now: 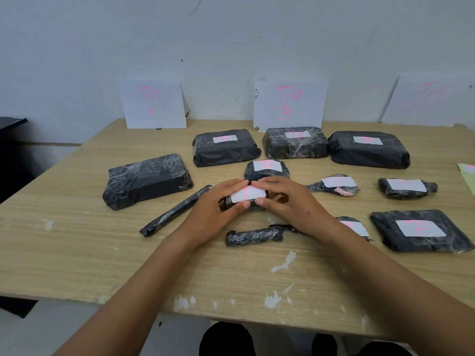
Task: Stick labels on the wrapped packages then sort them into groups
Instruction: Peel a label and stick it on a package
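Counter: pale wood-grain laminate counter [77, 253], chipped to white patches toward its front edge.
Room: a plain pale wall [231, 34] rises behind the counter's far edge.
Signs: three white sheets lean on the wall at the far edge, handwritten in pink: "TIM A" sign [153, 104], "TIM B" sign [289, 104], and a faded third sign [431, 98] whose last letter is unreadable.
Wrapping: crinkled black plastic under glossy clear film.
Back row: three block packages [295, 146], each with a white label; the pink marks are too blurred to read.
Left side: one large flat block [147, 179] and a long thin roll [174, 210], both unlabelled.
Task package: small package [227, 204] at the counter's middle, topped by a white rounded label [248, 194] with a pink mark.
Left grip [218, 204]: clamped on the small package's left end.
Right grip [285, 199]: clamped on its right end, fingertips at the label's edge.
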